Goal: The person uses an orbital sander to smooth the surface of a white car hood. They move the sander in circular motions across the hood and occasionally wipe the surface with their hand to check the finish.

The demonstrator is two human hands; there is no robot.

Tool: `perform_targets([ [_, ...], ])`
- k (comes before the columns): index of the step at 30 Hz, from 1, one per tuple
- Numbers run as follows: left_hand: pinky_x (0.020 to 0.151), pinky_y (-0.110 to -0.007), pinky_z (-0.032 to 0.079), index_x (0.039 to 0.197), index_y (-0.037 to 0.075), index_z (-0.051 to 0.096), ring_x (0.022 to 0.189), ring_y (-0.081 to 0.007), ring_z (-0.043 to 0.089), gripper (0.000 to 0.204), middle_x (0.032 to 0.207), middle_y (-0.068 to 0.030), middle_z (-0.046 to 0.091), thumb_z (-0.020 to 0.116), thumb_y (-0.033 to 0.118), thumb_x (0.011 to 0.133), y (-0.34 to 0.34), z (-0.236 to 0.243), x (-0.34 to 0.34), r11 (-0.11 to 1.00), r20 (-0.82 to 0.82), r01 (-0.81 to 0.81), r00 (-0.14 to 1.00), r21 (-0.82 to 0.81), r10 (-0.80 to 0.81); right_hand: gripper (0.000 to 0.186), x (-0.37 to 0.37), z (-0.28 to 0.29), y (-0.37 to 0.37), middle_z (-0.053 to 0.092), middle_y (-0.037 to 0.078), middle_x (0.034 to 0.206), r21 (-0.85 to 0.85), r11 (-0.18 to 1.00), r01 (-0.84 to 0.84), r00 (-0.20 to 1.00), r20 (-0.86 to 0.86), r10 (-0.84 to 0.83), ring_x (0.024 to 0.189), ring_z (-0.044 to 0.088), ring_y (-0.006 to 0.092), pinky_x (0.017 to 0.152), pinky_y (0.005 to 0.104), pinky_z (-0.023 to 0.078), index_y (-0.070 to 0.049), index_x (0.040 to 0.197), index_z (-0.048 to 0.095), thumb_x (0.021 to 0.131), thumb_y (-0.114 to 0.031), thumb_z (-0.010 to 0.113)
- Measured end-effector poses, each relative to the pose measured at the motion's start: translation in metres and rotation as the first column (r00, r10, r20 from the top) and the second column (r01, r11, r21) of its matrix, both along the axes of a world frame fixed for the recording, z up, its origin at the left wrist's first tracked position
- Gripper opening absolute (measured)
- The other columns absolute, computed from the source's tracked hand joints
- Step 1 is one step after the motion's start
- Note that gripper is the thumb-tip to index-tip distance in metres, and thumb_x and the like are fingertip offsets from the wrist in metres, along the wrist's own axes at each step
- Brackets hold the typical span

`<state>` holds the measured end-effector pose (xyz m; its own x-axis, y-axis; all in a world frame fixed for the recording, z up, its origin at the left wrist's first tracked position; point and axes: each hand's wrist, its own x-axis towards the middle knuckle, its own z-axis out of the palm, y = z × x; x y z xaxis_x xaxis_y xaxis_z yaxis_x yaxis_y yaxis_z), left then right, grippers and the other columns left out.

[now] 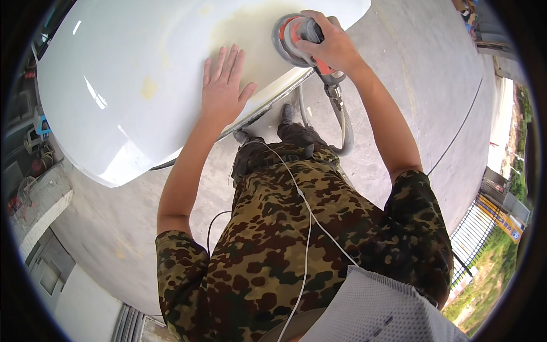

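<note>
A large white car body panel (131, 74) fills the upper left, with yellowish filler patches (250, 25) on its surface. My left hand (224, 88) lies flat on the panel, fingers stretched forward and slightly apart. To its right, my right hand (336, 45) is wrapped round the black top of an orbital sander (296, 31) with a red and grey body. The sander's round pad rests on the panel near its right edge. From its rear end a grey hose (347, 128) hangs down toward the floor.
Grey concrete floor (439, 97) surrounds the panel, and a thin dark cable (464, 125) runs across it at right. My shoes (288, 113) stand close to the panel's near edge. A white cord (310, 228) hangs down my camouflage shirt. Assorted items (37, 148) sit at far left.
</note>
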<state>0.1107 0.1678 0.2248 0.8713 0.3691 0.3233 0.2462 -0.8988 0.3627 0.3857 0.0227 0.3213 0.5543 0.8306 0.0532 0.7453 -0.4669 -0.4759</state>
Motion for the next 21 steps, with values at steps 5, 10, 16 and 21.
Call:
perform_targets([
  [5,0.135,-0.060,0.017,0.168,0.017,0.041,0.165,-0.0266,0.028,0.073,0.177,-0.0013,0.037,0.063,0.050,0.106,-0.026,-0.002,0.039,0.968,-0.172,0.229,0.963,0.101,-0.210,0.081,0.066,-0.004,-0.008,0.063,0.024,0.128,-0.009,0.990,0.139,0.990,0.012,-0.139,0.112,0.075,0.0410,0.100,0.0472,0.061,-0.031,0.156,0.055,0.083,-0.050,0.084],
  [10,0.133,-0.057,0.023,0.166,0.014,0.045,0.163,-0.0268,0.033,0.075,0.175,-0.0032,0.041,0.067,0.049,0.103,-0.037,-0.005,0.008,0.959,-0.151,0.279,0.951,0.046,-0.269,0.080,0.031,-0.008,0.001,0.064,0.022,0.129,-0.008,0.995,0.098,0.994,0.048,-0.098,0.109,0.075,0.0416,0.098,0.0473,0.062,-0.032,0.155,0.055,0.083,-0.050,0.084],
  [16,0.132,-0.058,0.023,0.164,0.009,0.047,0.162,-0.0308,0.036,0.073,0.172,-0.0098,0.045,0.071,0.038,0.102,-0.032,-0.023,-0.067,0.981,-0.091,0.170,0.980,-0.097,-0.178,0.077,-0.067,-0.009,0.030,0.061,0.023,0.128,0.035,0.978,-0.205,0.978,0.037,0.204,0.096,0.076,0.0450,0.088,0.0491,0.065,-0.032,0.152,0.055,0.082,-0.041,0.085],
  [21,0.131,-0.060,0.023,0.164,0.009,0.048,0.163,-0.0376,0.034,0.067,0.174,-0.0147,0.042,0.068,0.033,0.105,-0.022,-0.039,-0.137,0.994,-0.066,-0.099,0.993,-0.053,0.096,0.077,-0.096,-0.009,0.017,0.059,0.022,0.130,-0.055,0.956,-0.287,0.958,-0.003,0.287,0.093,0.076,0.0464,0.085,0.0511,0.065,-0.031,0.151,0.055,0.082,-0.037,0.088],
])
